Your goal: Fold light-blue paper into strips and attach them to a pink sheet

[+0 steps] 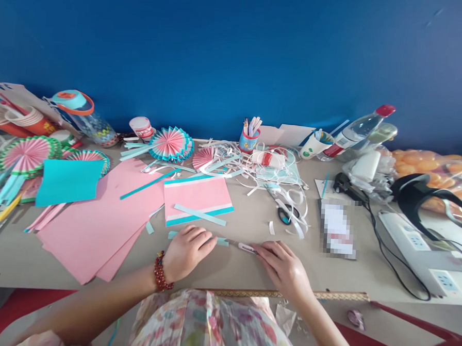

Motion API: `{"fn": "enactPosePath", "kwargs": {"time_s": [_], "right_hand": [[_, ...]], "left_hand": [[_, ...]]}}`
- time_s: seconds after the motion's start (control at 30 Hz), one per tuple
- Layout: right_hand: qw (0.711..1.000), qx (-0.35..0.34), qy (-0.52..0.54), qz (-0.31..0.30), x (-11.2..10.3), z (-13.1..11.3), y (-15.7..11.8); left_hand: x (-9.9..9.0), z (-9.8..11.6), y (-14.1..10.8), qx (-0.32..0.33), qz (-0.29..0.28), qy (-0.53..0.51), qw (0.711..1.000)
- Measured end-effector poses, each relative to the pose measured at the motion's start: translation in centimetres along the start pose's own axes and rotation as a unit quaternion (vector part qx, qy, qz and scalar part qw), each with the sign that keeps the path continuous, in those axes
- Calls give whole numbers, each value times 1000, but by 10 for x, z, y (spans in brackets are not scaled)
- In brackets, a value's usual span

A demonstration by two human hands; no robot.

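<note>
My left hand (188, 251) lies over a light blue paper strip (222, 242), its fingers laid down on the strip, whose ends stick out on both sides. In my right hand (284, 268) is a slim white craft knife (247, 247), pinched near its back end. The knife's tip points left and meets or nearly meets the strip's right end. Just beyond my left hand sits a pink sheet with blue bands (199, 194), with another pale blue strip (200, 214) lying across it.
Large pink sheets (100, 228) and a teal sheet (70, 182) lie left. Behind are folded paper rosettes (171, 145), curled paper scraps (224, 159) and a pen cup (249, 140). Scissors (288, 214), a blurred phone-like object (337, 229), cables and a power strip (413, 242) occupy the right.
</note>
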State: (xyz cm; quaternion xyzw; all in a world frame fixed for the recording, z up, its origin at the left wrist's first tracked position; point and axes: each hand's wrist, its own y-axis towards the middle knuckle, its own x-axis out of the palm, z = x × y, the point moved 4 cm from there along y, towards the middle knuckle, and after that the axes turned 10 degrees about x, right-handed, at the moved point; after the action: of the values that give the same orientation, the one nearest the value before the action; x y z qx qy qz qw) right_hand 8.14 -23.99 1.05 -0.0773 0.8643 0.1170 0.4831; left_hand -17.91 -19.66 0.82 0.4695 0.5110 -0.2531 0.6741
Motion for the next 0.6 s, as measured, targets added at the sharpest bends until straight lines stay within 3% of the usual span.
{"fn": "enactPosePath", "kwargs": {"time_s": [0.2,0.4,0.6], "right_hand": [[999,-10,-34,-8,1,-3,2],[998,-12,-63,-18,0,-6,3],[997,-17,-79,-15,2,-4,4]], "left_hand": [[1,0,0,-12,-8,5,1000],[0,7,0,64,-107,-20,992],[6,3,-8,66,-161,-59,983]]}}
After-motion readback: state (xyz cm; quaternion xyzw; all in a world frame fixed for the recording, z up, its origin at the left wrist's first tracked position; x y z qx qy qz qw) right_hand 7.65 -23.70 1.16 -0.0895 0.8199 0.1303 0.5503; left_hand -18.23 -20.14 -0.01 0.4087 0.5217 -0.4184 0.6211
